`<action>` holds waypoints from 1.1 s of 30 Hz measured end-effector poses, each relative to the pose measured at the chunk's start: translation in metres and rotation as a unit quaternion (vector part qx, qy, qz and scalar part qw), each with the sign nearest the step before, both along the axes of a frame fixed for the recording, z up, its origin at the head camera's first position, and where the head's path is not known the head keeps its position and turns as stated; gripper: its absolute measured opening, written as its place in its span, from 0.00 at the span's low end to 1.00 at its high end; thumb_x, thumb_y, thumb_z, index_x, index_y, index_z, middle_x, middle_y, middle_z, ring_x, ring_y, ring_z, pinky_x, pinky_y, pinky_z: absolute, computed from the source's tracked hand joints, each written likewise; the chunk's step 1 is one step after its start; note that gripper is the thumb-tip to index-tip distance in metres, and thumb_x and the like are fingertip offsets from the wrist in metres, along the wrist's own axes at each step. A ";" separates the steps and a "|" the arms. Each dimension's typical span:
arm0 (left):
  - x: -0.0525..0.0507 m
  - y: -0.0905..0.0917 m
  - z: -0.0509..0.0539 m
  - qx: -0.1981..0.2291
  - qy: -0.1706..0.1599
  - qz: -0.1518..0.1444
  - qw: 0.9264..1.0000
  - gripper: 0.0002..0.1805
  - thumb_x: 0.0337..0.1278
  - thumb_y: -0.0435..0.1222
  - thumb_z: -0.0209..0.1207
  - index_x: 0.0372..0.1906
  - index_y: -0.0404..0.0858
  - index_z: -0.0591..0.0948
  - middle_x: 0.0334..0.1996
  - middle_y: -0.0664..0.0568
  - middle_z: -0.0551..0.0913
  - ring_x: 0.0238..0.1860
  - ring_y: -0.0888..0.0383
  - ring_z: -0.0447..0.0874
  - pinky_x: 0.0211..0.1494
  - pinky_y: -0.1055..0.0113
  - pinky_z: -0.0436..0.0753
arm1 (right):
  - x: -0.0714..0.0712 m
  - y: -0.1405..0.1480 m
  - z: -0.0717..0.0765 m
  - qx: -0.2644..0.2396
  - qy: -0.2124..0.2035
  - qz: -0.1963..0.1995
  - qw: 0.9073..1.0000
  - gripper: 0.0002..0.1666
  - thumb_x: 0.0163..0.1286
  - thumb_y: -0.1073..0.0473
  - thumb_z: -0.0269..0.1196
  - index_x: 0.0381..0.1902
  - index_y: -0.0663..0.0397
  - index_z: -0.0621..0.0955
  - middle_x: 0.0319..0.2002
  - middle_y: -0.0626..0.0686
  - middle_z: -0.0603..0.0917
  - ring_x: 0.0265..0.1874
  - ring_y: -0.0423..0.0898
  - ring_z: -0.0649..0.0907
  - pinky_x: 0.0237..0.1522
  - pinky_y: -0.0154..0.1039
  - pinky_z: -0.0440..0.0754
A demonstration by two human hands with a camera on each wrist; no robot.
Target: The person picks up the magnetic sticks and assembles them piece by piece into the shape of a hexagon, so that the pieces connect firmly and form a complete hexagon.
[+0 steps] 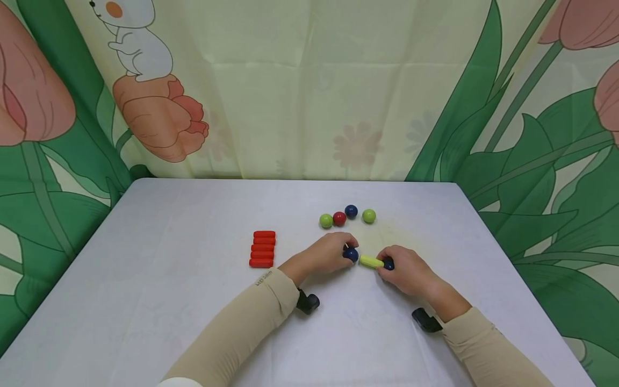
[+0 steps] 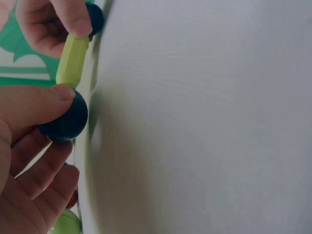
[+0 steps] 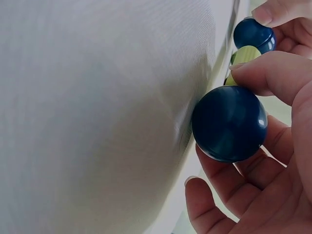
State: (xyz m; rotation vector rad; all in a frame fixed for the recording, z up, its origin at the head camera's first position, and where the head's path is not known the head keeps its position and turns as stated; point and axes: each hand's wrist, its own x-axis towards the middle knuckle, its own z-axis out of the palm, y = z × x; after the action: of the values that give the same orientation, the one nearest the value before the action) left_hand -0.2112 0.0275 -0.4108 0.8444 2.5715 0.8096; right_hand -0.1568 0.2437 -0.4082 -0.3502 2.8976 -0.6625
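My left hand pinches a dark blue ball between thumb and fingers near the table's middle. Facing it, my right hand grips a second dark blue ball at the right end of a yellow-green ribbed rod. The rod's free end points at the left ball, with a slight gap in the head view. From the left wrist, that ball appears close against the rod; contact there is hard to tell. In the right wrist view, the ball hides part of the rod.
Behind the hands lie a green ball, a red ball, a blue ball and another green ball. Several red rods lie stacked side by side left of the left hand. A white cloth covers the table.
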 end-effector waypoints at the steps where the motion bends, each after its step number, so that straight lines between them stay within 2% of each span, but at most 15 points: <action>1: 0.000 0.000 0.001 -0.001 0.001 -0.001 1.000 0.22 0.61 0.35 0.68 0.59 0.39 0.79 0.52 0.54 0.81 0.50 0.62 0.76 0.59 0.71 0.75 | 0.000 0.000 0.000 -0.001 -0.001 0.000 1.000 0.13 0.65 0.60 0.67 0.45 0.59 0.83 0.43 0.53 0.82 0.42 0.50 0.79 0.49 0.52 0.79; 16: 0.002 0.007 0.001 -0.007 0.002 -0.002 1.000 0.21 0.61 0.36 0.68 0.58 0.40 0.79 0.51 0.54 0.81 0.48 0.62 0.77 0.58 0.71 0.75 | -0.001 -0.003 0.003 -0.001 -0.005 0.006 1.000 0.13 0.65 0.59 0.68 0.46 0.59 0.83 0.41 0.51 0.81 0.38 0.48 0.78 0.47 0.50 0.79; 22: 0.003 0.007 0.001 0.001 0.001 0.000 1.000 0.22 0.62 0.36 0.68 0.60 0.39 0.78 0.54 0.53 0.81 0.51 0.61 0.78 0.59 0.71 0.75 | -0.005 -0.010 0.004 0.000 -0.014 0.016 1.000 0.15 0.67 0.58 0.68 0.49 0.60 0.83 0.39 0.50 0.81 0.36 0.47 0.78 0.45 0.48 0.80; 27: 0.002 -0.003 0.005 0.011 0.002 0.007 1.000 0.25 0.61 0.36 0.68 0.63 0.40 0.77 0.57 0.53 0.81 0.58 0.59 0.77 0.62 0.68 0.74 | -0.006 -0.008 0.003 -0.002 -0.011 0.013 1.000 0.14 0.67 0.58 0.67 0.47 0.60 0.84 0.36 0.49 0.80 0.34 0.46 0.77 0.42 0.46 0.79; 33: 0.006 -0.027 0.015 0.016 -0.004 0.017 1.000 0.24 0.62 0.34 0.67 0.63 0.39 0.77 0.58 0.51 0.81 0.59 0.56 0.77 0.61 0.66 0.76 | -0.005 -0.004 0.002 -0.010 -0.005 0.009 1.000 0.13 0.66 0.59 0.66 0.45 0.60 0.83 0.34 0.49 0.80 0.33 0.46 0.76 0.39 0.44 0.77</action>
State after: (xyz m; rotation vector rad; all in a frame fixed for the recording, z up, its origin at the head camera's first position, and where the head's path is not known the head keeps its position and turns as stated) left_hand -0.2054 0.0009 -0.3961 0.8072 2.5777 0.8658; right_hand -0.1618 0.2392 -0.4065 -0.3744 2.8770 -0.6894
